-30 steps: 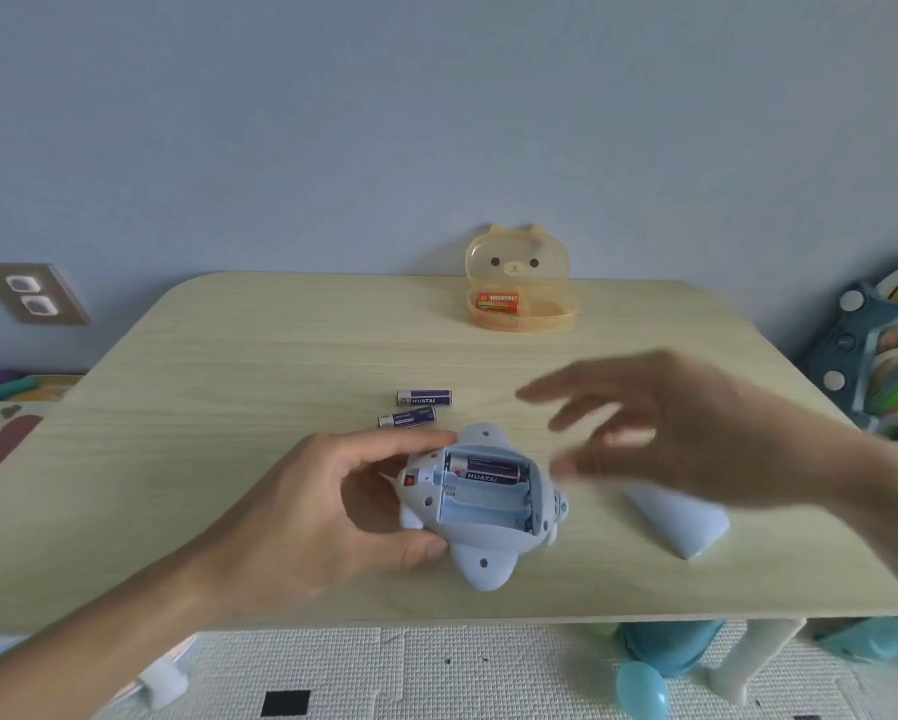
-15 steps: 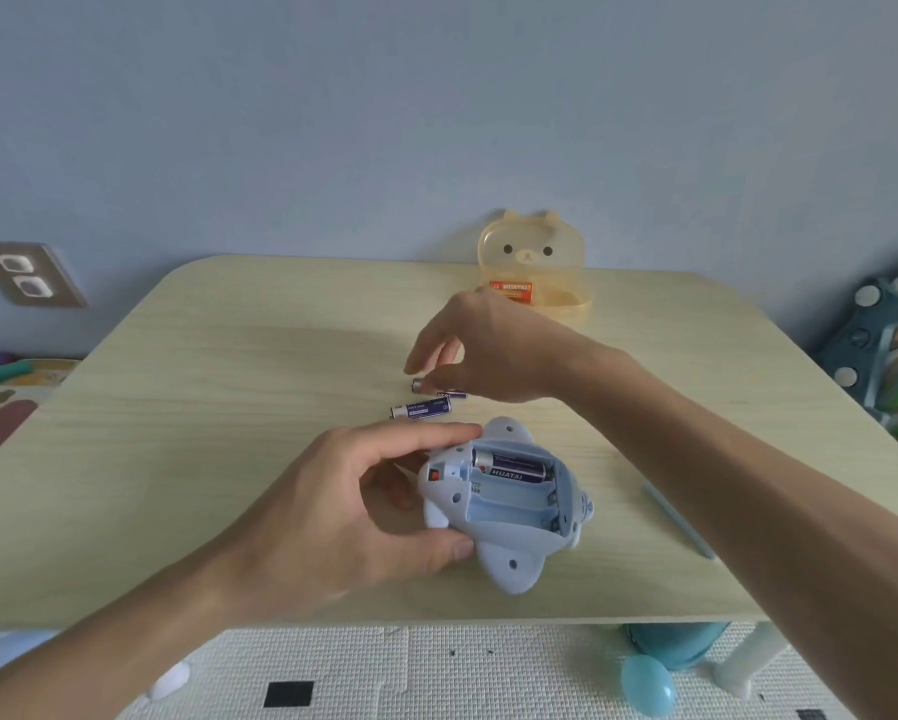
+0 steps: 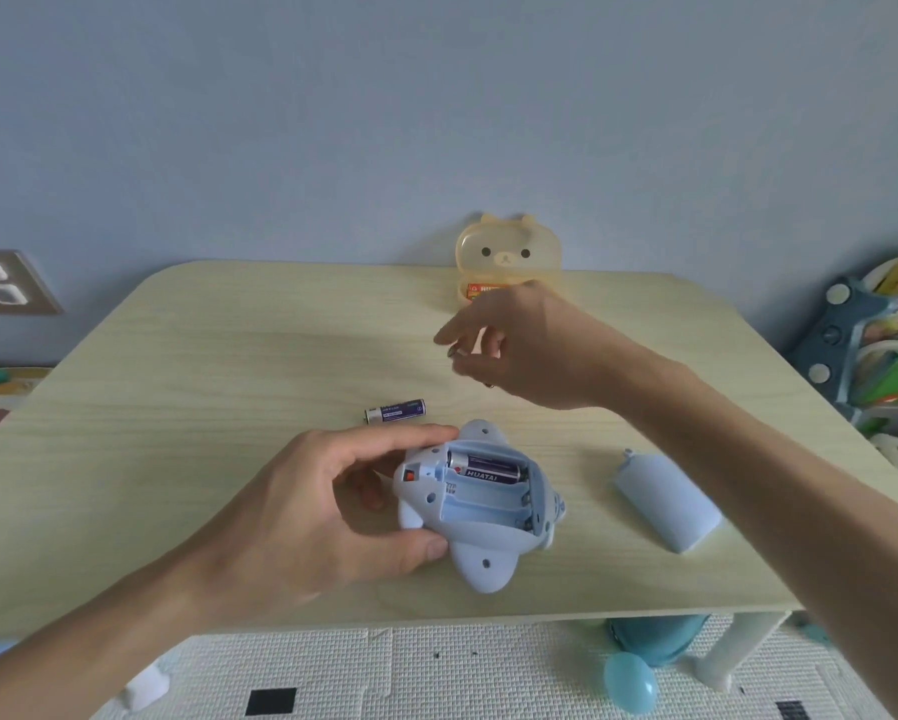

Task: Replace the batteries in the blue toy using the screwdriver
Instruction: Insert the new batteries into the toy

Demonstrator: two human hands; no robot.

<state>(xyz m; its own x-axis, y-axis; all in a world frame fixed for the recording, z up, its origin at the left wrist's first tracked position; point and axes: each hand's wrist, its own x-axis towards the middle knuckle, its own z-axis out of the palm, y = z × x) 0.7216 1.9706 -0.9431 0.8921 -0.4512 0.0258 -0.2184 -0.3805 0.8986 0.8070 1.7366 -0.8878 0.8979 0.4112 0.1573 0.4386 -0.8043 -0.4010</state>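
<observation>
The blue toy [image 3: 480,517] lies belly-up near the table's front edge, its battery bay open. One purple battery [image 3: 488,467] sits in the far slot; the two nearer slots are bare. My left hand [image 3: 332,511] grips the toy's left end between thumb and fingers. My right hand [image 3: 519,350] hovers above the table behind the toy, fingers curled round a battery that is mostly hidden. Another purple battery [image 3: 395,411] lies loose on the table. The toy's blue cover [image 3: 665,501] rests to the right. No screwdriver is visible.
An orange bear-shaped box [image 3: 509,252] stands open at the table's back edge with an orange battery [image 3: 480,290] inside. A toy shelf [image 3: 873,356] stands at the right. A blue egg [image 3: 629,682] lies on the floor mat under the table.
My right hand reached over to the two loose batteries, picked one up and lifted it toward the back. One loose battery is left on the table. My left hand kept hold of the toy.
</observation>
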